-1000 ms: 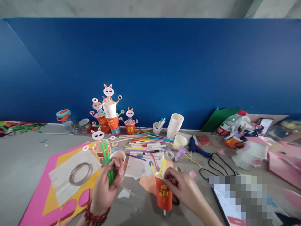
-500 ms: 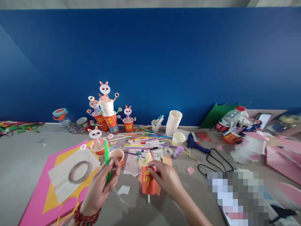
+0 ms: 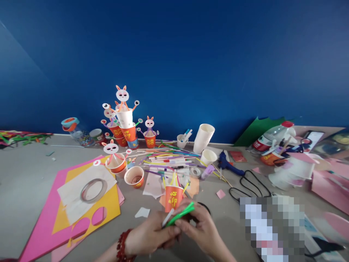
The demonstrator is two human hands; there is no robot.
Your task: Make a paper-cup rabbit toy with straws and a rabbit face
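My left hand [image 3: 149,231] is closed around green strips [image 3: 183,213], which slant up toward my right. My right hand [image 3: 200,222] has its thumb at the strips; I cannot tell whether it grips them. The red cup [image 3: 173,198], with yellow strips [image 3: 186,186] inside, is just beyond both hands, well apart from the back edge of the bench [image 3: 229,227].

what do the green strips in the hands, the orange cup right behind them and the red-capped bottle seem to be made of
Green strips: perhaps soft plastic, given their bright sheen, but fuzzy wire is possible.
Orange cup: probably paper, smooth with yellow print; coating unclear.
Bottle: likely glossy clear plastic, see-through with highlights.
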